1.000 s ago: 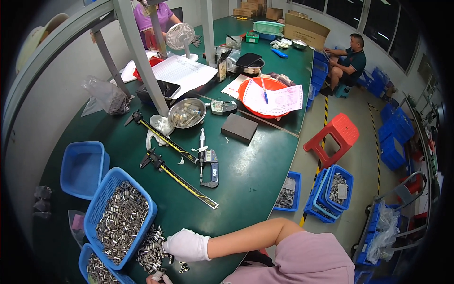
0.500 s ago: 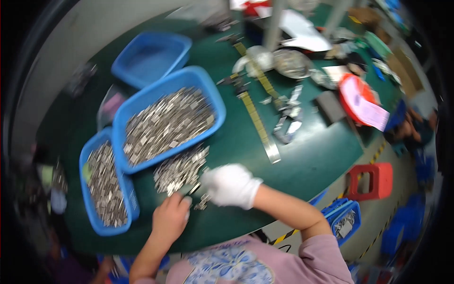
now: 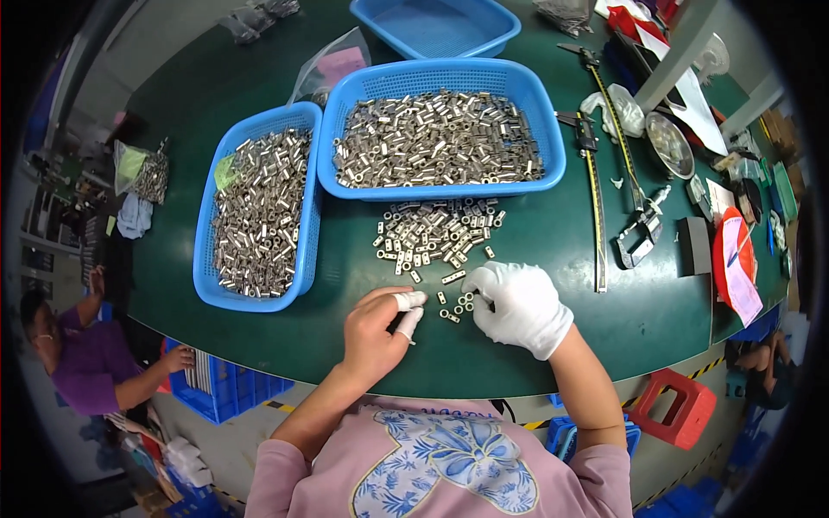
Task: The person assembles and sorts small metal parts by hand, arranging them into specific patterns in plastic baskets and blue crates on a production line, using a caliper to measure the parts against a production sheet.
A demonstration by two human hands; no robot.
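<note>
My left hand (image 3: 378, 326), with white covers on thumb and forefinger, rests on the green table. Its thumb and forefinger are apart, with nothing visible between them. My right hand (image 3: 521, 309), in a white glove, is curled beside several loose small metal rings (image 3: 465, 302); whatever its fingers hold, if anything, is hidden. Just beyond both hands spreads a pile of small silvery metal parts (image 3: 436, 237), some ring-shaped, some flat with holes. Between the pile and my hands lies a longer flat metal piece (image 3: 453, 277).
Two blue baskets, a large one (image 3: 440, 192) and a narrow one (image 3: 311, 216), hold many metal parts. Another blue basket (image 3: 432, 34) stands behind. Calipers (image 3: 596, 198) and a micrometer (image 3: 639, 237) lie right. A red stool (image 3: 678, 410) stands beyond the table edge (image 3: 665, 363). Another person (image 3: 86, 363) is far left.
The view has turned and become sharper, so the baskets and tools appear further right. My hands are a little apart, both still low over the loose parts.
</note>
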